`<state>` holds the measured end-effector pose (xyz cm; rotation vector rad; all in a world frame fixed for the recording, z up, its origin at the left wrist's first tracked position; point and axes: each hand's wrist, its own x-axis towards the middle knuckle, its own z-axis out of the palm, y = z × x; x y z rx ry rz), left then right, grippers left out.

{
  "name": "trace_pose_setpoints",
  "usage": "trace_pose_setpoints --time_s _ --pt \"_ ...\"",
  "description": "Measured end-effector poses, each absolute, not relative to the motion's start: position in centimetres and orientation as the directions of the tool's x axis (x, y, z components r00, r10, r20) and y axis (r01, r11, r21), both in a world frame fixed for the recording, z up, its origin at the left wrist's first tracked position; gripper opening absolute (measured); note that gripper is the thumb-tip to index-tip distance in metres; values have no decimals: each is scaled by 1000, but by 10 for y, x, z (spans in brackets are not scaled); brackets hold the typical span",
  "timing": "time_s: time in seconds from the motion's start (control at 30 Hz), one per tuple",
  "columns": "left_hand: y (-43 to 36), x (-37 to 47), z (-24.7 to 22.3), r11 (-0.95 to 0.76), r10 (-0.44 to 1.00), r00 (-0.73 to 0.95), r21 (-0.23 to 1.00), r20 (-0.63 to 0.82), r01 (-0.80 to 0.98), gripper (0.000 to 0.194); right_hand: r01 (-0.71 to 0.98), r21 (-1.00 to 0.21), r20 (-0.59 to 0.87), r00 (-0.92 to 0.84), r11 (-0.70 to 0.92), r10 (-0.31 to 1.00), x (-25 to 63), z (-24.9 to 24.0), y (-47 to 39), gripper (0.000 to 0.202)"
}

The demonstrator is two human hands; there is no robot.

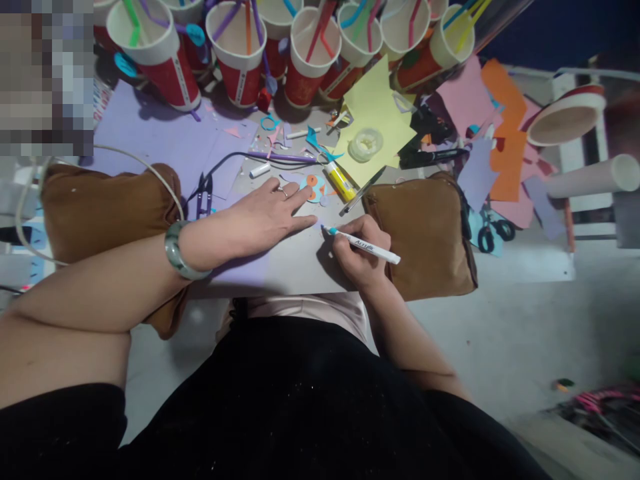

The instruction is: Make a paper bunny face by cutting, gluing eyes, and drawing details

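My left hand [265, 217] lies palm down on the table, fingers spread, a ring on one finger and a jade bangle at the wrist. Its fingertips reach a small blue paper cutout [315, 189] with orange circles. In my right hand [364, 250] is a white acrylic marker [373, 249], its tip pointing left at the table near my left fingertips. Just beyond the marker lie a yellow glue stick [341, 181] and a thin pen-like tool [363, 191]. A white cap [260, 170] rests above my left hand.
Red-and-white cups [239, 73] with coloured straws line the far side. Brown cushions [423, 237] flank the work area. Yellow paper [385, 100] bears a tape roll [365, 145]. Black snips [205, 195] lie left, scissors [495, 235] right, beside coloured paper scraps [507, 160].
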<state>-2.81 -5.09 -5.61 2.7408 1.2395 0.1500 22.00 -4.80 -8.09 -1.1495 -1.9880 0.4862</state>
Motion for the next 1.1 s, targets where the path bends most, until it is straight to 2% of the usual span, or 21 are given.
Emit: trace_pose_setpoints --time_s 0.17,0.53,0.8,1.1 --pt "-51 -27 -54 -660 749 662 110 25 743 43 555 -651 400 -329 517 856 221 -82 -49 12" --pt "-50 -27 -55 -660 748 662 150 39 736 41 534 -651 446 -305 539 841 221 -79 -51 9" --pt "-47 -30 -51 -665 740 673 167 13 728 42 558 -692 335 -313 458 889 218 -77 -51 11" --pt "-46 -32 -49 -668 730 683 208 1 714 42 566 -680 325 -338 467 883 218 -78 -51 12"
